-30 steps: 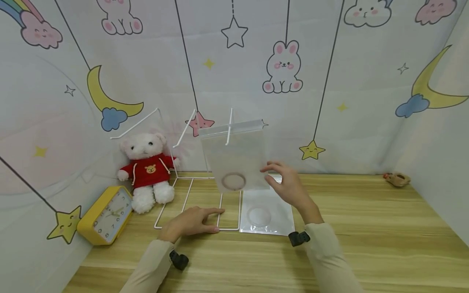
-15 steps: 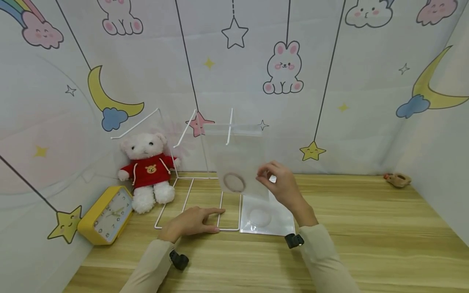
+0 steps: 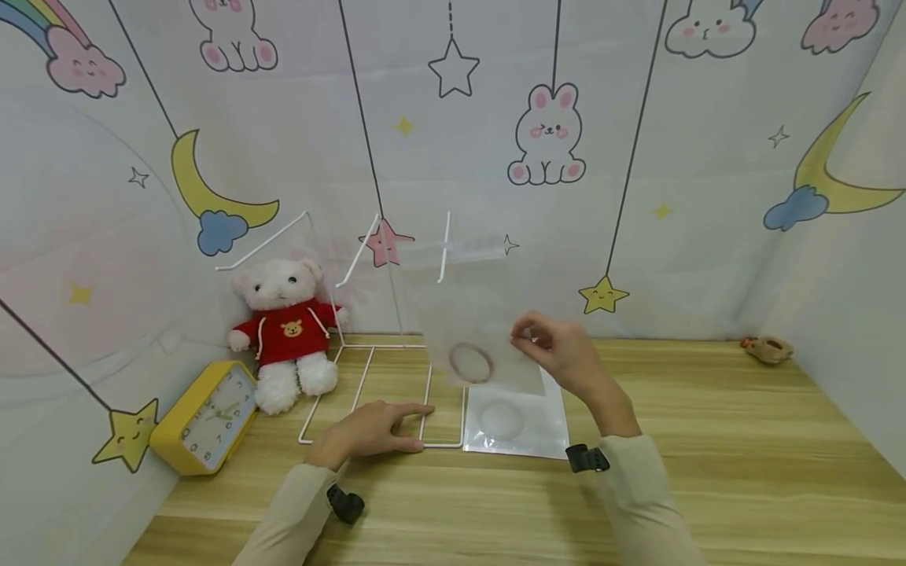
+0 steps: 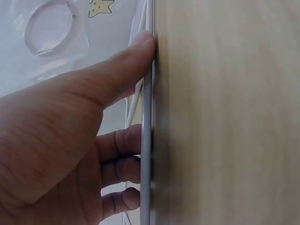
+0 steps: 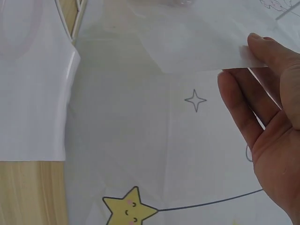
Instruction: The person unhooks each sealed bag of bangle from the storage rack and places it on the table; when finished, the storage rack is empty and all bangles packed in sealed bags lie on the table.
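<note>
A translucent zip bag (image 3: 439, 306) with a pinkish-brown ring-shaped item (image 3: 471, 363) inside hangs at the right-hand hook (image 3: 444, 251) of a white wire rack. My right hand (image 3: 562, 354) pinches the bag's right edge between thumb and fingers, also seen in the right wrist view. On the rack's base wire (image 3: 442, 445) rests my left hand (image 3: 368, 428), index finger stretched out and thumb along the front wire. The left wrist view shows its thumb (image 4: 126, 65) against that wire. A second bag (image 3: 545, 428), holding a pale ring, lies flat on the table beside the rack.
A white teddy bear (image 3: 292, 326) in a red top sits behind the rack's left side, near a yellow clock (image 3: 205, 417). Far right on the table (image 3: 708, 440) lies a small brown wooden item (image 3: 767, 349). A printed curtain (image 3: 679, 259) stands behind.
My right hand, earlier beside the bag with thumb and fingers apart, has closed on its edge. The bag's lower part has swung to the right. My left hand has stayed put.
</note>
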`<move>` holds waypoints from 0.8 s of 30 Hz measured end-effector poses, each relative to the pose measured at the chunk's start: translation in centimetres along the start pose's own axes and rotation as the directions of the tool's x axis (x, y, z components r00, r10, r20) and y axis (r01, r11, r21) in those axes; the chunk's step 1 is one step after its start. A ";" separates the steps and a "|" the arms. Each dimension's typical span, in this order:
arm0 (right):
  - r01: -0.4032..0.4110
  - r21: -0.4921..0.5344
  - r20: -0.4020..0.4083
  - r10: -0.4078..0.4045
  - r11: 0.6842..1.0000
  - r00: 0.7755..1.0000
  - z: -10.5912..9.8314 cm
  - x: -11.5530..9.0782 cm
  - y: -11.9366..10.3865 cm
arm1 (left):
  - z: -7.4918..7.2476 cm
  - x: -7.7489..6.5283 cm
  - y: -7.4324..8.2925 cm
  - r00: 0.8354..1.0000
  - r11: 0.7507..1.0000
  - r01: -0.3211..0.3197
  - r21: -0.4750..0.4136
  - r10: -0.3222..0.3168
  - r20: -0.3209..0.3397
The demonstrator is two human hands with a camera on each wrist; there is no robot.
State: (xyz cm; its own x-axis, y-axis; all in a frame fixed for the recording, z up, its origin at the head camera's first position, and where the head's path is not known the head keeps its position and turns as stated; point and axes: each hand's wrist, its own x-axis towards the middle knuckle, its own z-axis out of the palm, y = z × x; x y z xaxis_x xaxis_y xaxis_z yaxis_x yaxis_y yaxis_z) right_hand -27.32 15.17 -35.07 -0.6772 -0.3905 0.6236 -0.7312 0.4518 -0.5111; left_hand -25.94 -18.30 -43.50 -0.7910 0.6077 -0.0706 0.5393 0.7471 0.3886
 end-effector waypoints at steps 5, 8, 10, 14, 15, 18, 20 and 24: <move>0.040 -0.031 -0.048 -0.041 0.999 0.998 -1.5 -0.1 -0.6 | 0.1 0.0 -0.1 1.000 1.000 0.003 0.003 -0.003 0.006; 0.077 -0.073 -0.083 -0.083 0.994 0.993 -2.3 -0.2 -0.9 | 0.1 0.0 -0.1 1.000 1.000 -0.005 0.007 0.005 0.003; 0.091 -0.095 -0.098 -0.100 0.991 0.990 -2.8 -0.2 -1.2 | 0.1 0.0 -0.1 1.000 1.000 -0.010 0.004 0.010 0.003; 0.098 -0.111 -0.123 -0.111 0.989 0.986 -3.9 -0.4 -2.0 | 0.1 0.0 -0.2 1.000 1.000 -0.014 -0.001 0.014 0.009; 0.100 -0.110 -0.128 -0.114 0.989 0.985 -4.1 -0.5 -2.2 | 0.1 0.0 -0.2 1.000 1.000 -0.014 -0.002 0.014 0.010; 0.112 -0.110 -0.137 -0.127 0.988 0.982 -4.8 -0.6 -2.9 | 0.2 0.1 -0.3 1.000 1.000 -0.014 -0.001 0.014 0.011; 0.116 -0.111 -0.140 -0.131 0.987 0.982 -5.3 -0.7 -3.3 | 0.2 0.0 -0.3 1.000 1.000 -0.018 0.000 0.018 0.006; 0.104 -0.090 -0.138 -0.116 0.990 0.984 -6.1 -1.0 -4.0 | 0.1 0.0 -0.3 1.000 1.000 -0.024 0.003 0.024 -0.002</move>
State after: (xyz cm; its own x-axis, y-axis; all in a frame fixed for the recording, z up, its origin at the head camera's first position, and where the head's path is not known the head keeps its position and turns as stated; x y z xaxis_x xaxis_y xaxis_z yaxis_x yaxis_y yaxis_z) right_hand -23.23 18.67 -30.08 -0.5698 -0.3263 0.7542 -0.7875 0.4791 -0.3877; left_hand -26.06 -18.44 -43.73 -0.7781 0.6253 -0.0597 0.5593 0.7330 0.3871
